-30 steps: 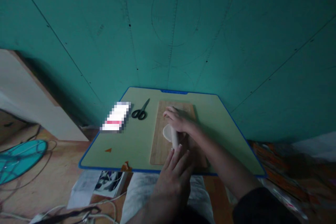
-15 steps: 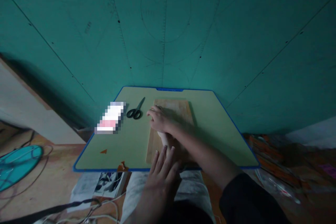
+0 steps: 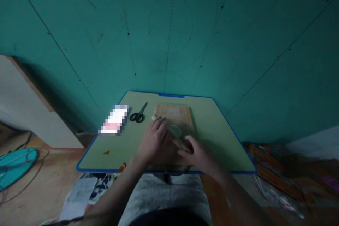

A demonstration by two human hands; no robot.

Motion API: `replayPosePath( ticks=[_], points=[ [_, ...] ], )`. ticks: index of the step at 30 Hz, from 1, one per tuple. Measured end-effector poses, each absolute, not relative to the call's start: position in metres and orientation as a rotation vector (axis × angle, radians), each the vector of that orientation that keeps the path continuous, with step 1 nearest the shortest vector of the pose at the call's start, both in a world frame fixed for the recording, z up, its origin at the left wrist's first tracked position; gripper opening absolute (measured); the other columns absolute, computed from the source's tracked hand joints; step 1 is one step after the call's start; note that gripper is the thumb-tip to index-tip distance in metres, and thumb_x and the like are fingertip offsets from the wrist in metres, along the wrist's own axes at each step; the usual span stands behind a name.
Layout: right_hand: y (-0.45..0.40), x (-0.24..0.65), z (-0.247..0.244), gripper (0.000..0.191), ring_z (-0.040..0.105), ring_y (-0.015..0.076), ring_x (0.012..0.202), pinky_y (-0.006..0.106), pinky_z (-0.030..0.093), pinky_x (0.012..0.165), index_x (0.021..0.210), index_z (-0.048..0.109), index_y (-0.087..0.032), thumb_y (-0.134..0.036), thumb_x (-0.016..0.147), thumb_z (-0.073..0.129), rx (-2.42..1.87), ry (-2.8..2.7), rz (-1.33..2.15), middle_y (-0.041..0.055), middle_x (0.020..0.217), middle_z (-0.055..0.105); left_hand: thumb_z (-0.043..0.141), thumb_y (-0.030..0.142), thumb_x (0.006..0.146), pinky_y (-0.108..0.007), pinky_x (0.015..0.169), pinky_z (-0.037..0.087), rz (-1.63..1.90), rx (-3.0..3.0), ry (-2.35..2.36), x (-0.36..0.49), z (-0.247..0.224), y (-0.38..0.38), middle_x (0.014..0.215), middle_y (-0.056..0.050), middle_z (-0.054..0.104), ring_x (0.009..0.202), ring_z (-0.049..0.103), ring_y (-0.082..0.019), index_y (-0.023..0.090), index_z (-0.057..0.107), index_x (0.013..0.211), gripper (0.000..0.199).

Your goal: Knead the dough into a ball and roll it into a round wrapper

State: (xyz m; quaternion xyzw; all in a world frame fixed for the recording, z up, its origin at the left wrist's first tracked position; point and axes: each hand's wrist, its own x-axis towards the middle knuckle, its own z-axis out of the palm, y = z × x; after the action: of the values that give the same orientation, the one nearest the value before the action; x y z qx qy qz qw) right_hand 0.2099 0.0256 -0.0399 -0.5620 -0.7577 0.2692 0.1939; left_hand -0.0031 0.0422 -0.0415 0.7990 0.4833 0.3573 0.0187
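Note:
A wooden board [image 3: 173, 109] lies on a pale table [image 3: 219, 130] with a blue rim. Over the board's left half is my left hand [image 3: 157, 130], its fingers bent and pressed together around something hidden; a small pale tip shows beyond them. My right hand [image 3: 192, 148] curls at the board's right side, closed on one end of a pale, elongated thing [image 3: 180, 143] that reaches toward my left hand. Between the hands, a pale rounded shape [image 3: 175, 130] rests on the board. Blur and dim light hide what these things are.
Black-handled scissors [image 3: 137, 117] lie left of the board, beside a pixelated white and pink rectangle [image 3: 114, 120]. Orange scraps [image 3: 106, 152] sit near the table's left front. A green wall [image 3: 169, 42] rises behind the table.
My left hand has moved up onto the board and its fingers have closed. My right hand has drawn back toward the lower right. The view has shifted slightly.

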Motion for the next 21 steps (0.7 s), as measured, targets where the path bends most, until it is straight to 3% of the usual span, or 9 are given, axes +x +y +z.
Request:
replayPosePath(
  ticks=[3,8,11,14,17,21],
  points=[
    [0.022,0.207,-0.031,0.013,0.063,0.0173,0.078,0.026,0.036,0.063,0.096,0.064,-0.023,-0.031,0.087,0.066,-1.635,-2.253,0.61,0.0021,0.089,0.071,0.049,0.025,0.097,-0.055,0.11,0.041,0.854,2.64,1.588,-0.014,-0.04,0.078,0.129,-0.015,0.063,0.129,0.053,-0.031,0.016,0.065,0.113,0.024],
    [0.056,0.206,-0.009,0.014,0.063,0.0169,0.079,0.026,0.035,0.064,0.09,0.065,-0.021,-0.03,0.094,0.056,-1.639,-2.336,0.514,0.0029,0.087,0.072,0.036,0.023,0.1,-0.041,0.093,0.053,0.509,2.647,1.682,-0.027,-0.043,0.098,0.096,-0.012,0.072,0.096,0.067,-0.024,0.015,0.068,0.09,0.034],
    [0.075,0.205,-0.012,0.025,0.064,0.0181,0.084,0.028,0.038,0.07,0.089,0.066,-0.022,-0.033,0.1,0.047,-1.662,-2.348,0.38,0.0041,0.091,0.072,0.033,0.02,0.1,-0.043,0.104,0.048,0.522,2.665,1.688,-0.031,-0.048,0.097,0.108,-0.015,0.072,0.108,0.065,-0.025,0.012,0.068,0.098,0.036],
    [0.078,0.205,-0.029,0.03,0.062,0.0226,0.1,0.033,0.043,0.087,0.096,0.069,-0.021,-0.029,0.102,0.04,-1.601,-2.375,0.107,0.0088,0.103,0.071,0.033,0.023,0.1,-0.049,0.112,0.041,0.634,2.679,1.761,-0.031,-0.054,0.091,0.129,-0.016,0.065,0.127,0.056,-0.028,0.01,0.066,0.117,0.038],
    [0.067,0.206,-0.048,0.038,0.058,0.027,0.115,0.04,0.042,0.1,0.118,0.068,-0.018,-0.031,0.103,0.036,-1.544,-2.363,-0.026,0.0134,0.123,0.067,0.034,0.028,0.101,-0.051,0.113,0.041,0.7,2.653,1.846,-0.029,-0.059,0.078,0.135,-0.016,0.062,0.133,0.05,-0.029,0.01,0.061,0.127,0.042],
    [0.046,0.208,-0.057,0.049,0.047,0.0316,0.134,0.047,0.039,0.111,0.14,0.055,-0.012,-0.036,0.103,0.035,-1.466,-2.356,-0.05,0.0163,0.141,0.057,0.034,0.029,0.102,-0.052,0.113,0.041,0.788,2.618,1.85,-0.032,-0.064,0.05,0.137,-0.016,0.06,0.136,0.046,-0.032,0.009,0.057,0.132,0.043]
  ],
)
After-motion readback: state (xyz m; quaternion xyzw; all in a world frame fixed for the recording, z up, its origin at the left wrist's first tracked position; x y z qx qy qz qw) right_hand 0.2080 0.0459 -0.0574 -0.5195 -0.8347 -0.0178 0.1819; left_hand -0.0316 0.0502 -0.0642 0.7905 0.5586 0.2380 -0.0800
